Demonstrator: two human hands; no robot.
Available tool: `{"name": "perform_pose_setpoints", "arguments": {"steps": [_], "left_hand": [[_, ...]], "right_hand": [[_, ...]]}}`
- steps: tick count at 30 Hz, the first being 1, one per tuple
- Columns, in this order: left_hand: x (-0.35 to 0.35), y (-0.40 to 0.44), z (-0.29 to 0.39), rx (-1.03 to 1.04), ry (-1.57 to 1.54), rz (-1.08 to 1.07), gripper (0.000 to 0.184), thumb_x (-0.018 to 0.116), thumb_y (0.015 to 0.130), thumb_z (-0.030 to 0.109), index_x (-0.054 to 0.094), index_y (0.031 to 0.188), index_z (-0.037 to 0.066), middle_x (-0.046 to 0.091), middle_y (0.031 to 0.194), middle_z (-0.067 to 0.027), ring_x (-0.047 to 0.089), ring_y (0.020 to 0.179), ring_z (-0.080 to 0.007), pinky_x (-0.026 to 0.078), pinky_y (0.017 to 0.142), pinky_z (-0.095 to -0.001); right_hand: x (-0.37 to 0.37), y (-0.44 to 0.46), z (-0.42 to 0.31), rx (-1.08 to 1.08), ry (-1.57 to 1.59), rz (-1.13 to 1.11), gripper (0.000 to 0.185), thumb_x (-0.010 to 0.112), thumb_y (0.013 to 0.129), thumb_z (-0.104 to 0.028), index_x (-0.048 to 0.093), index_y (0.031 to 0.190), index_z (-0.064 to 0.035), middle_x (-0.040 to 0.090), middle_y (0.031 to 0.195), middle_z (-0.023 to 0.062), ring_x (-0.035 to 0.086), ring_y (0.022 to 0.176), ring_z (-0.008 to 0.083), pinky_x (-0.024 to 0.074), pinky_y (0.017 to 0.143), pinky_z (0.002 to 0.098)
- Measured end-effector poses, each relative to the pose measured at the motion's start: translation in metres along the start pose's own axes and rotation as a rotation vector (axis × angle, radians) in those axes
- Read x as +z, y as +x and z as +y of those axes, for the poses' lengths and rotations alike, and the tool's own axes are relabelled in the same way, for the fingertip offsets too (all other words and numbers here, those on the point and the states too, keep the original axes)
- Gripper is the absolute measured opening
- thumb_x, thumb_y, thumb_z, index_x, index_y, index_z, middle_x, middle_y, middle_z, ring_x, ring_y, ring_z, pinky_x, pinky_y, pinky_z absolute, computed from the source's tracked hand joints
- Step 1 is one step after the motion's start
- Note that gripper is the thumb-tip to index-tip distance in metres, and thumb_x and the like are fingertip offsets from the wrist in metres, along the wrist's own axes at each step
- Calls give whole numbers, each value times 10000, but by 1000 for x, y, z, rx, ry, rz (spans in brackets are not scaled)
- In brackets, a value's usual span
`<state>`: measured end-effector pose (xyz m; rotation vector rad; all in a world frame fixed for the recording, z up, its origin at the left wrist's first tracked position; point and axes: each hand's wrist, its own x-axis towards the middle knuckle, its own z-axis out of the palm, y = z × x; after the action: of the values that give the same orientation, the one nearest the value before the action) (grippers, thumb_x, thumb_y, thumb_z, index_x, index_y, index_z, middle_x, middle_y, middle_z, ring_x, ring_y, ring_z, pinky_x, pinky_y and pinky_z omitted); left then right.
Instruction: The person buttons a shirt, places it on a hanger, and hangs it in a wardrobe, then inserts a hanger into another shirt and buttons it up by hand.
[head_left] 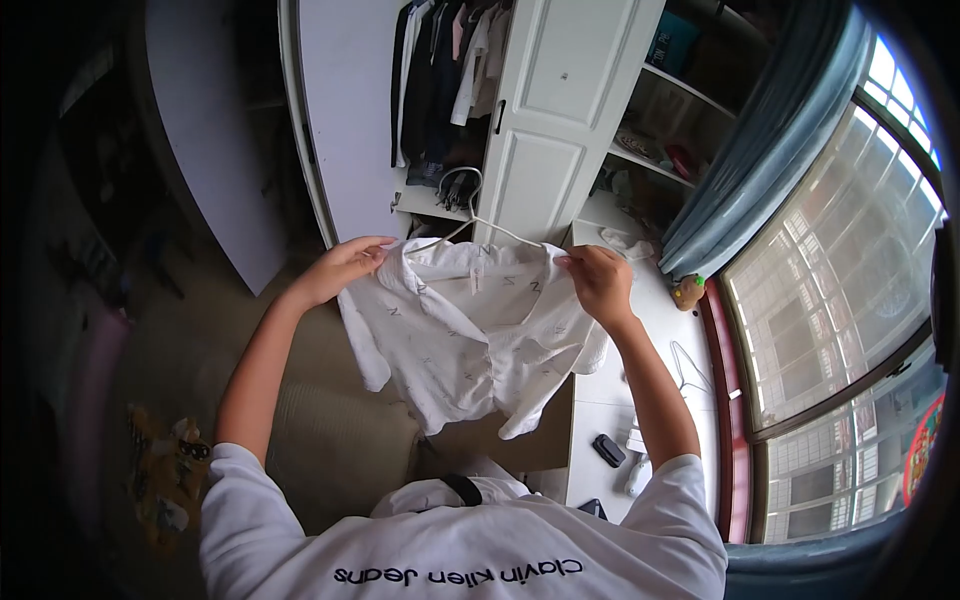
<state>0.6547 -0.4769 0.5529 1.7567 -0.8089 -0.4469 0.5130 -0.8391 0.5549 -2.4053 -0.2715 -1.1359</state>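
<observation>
A white shirt (445,335) with small dark letter-like marks hangs spread out in front of me. Inside its shoulders sits a pale wire hanger (478,205), its hook rising above the collar. My left hand (345,268) pinches the fabric at the shirt's left shoulder. At the opposite shoulder, my right hand (598,280) grips the cloth between thumb and curled fingers. The shirt's front falls open in a V, and both sleeves dangle.
Beyond the shirt stands an open wardrobe with hanging clothes (455,70) and a white door (555,120). On the right, a white ledge holds a spare wire hanger (690,370), a dark case (608,450) and a plush toy (689,292). Blue curtains (770,130) frame the window.
</observation>
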Motion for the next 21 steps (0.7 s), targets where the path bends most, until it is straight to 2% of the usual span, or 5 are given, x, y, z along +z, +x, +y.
{"name": "perform_pose_setpoints", "arguments": {"steps": [3,6,7,15,21], "left_hand": [[29,34,27,273,290,155,327,592,894,147,579,1191,11,642,1058,-89,566,912,-129,438,851,-257],[37,71,37,167,439,207,290,632,848,99,610,1120,1,665,904,-103,578,758,-128,465,736,-261],[42,86,26,313,422,310,227,634,833,77,629,1041,-13,647,784,-117,564,638,-157,461,635,-281],[44,146,14,613,760,522,205,639,780,60,645,967,-23,623,783,-111,592,754,-298,435,738,-369],[34,168,19,629,903,541,189,643,761,50,645,942,-5,595,760,-87,571,734,-262,406,704,-352]], "right_hand": [[-13,21,32,23,-12,34,129,720,759,-143,630,726,-56,566,599,93,549,543,275,407,489,355],[-24,39,56,66,-5,37,139,712,777,-162,637,742,-51,563,590,97,545,531,275,411,501,355],[-25,42,65,89,-3,26,152,707,786,-179,638,748,-48,573,597,95,548,531,271,415,507,353],[-28,59,127,377,205,-390,372,683,823,-370,659,841,1,596,632,93,542,571,166,419,559,302],[-17,76,146,344,306,-825,323,645,884,-307,628,919,13,491,629,-19,419,590,67,361,537,248]]}}
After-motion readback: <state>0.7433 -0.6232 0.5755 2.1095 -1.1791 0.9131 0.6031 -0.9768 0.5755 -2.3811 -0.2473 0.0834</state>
